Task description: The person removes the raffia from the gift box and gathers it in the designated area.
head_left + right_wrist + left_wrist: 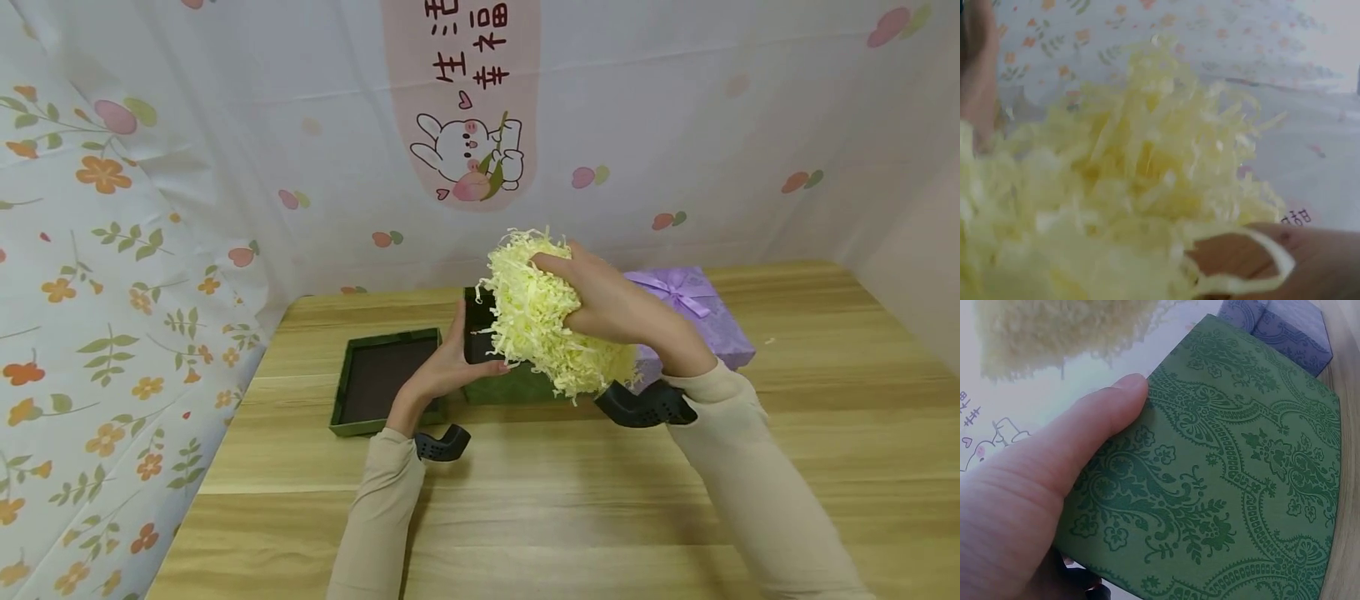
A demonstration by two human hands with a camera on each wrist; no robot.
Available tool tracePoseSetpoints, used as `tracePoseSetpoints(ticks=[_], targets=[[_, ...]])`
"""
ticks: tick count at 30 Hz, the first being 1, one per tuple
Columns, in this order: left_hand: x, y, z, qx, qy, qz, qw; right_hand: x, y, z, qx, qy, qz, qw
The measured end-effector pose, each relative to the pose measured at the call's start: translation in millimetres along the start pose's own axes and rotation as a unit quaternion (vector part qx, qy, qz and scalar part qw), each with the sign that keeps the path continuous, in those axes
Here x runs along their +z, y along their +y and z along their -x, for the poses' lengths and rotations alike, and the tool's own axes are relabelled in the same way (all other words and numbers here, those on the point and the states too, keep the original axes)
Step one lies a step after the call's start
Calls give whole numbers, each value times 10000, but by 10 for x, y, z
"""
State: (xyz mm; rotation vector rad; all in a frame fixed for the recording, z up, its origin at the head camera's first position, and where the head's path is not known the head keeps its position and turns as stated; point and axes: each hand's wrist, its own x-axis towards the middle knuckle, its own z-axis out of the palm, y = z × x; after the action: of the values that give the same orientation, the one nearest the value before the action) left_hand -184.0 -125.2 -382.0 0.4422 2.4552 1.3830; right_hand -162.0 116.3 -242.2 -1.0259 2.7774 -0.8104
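Note:
A large clump of pale yellow shredded paper [528, 304] is gripped by my right hand [611, 300] above the dark green box [510, 389]. The clump hides much of the box's opening, and loose strands stick out around it. With thumb on the front wall and fingers at the left side, my left hand [450, 362] holds the box on the table. In the left wrist view the front of the green box [1222, 462] shows an embossed floral pattern, the thumb touching its upper edge. Shredded paper [1147, 156] fills most of the blurred right wrist view.
Left of the green box lies its matching shallow lid [386, 379], dark inside face up. A purple gift box [716, 325] with a ribbon bow stands at the right, partly behind my right arm. The wooden table [525, 500] meets a printed cloth backdrop [637, 125].

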Motion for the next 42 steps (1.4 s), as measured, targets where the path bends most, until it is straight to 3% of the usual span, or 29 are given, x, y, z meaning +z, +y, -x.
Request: tracePoseSetpoints(ticks=[5,8,15,23,28,35,42], targets=[[-24,-8,27,65,30,45,10000,57,32,190,-578,-283,-626,9960],[-33,-23,50,74,29,98,9999,166,56,293,-669,-392,-865,9932],[-4,-31,28,165,-24,316,9994,411,119,496,-921,-365,-868,9913],[-17,-25,32,46,19,24,10000,588,261,693,-869,-450,-722,9926],[-1,3,7,-4,36,-74,10000,638,250,742,-800,-860,-759,9902],[30,13,-7,-112,35,-52,9999,696,187,763,-614,-1678,-905,9797],[30,19,-14,-147,97,-46,9998,817,151,709,-834,-1801,-673,9778]])
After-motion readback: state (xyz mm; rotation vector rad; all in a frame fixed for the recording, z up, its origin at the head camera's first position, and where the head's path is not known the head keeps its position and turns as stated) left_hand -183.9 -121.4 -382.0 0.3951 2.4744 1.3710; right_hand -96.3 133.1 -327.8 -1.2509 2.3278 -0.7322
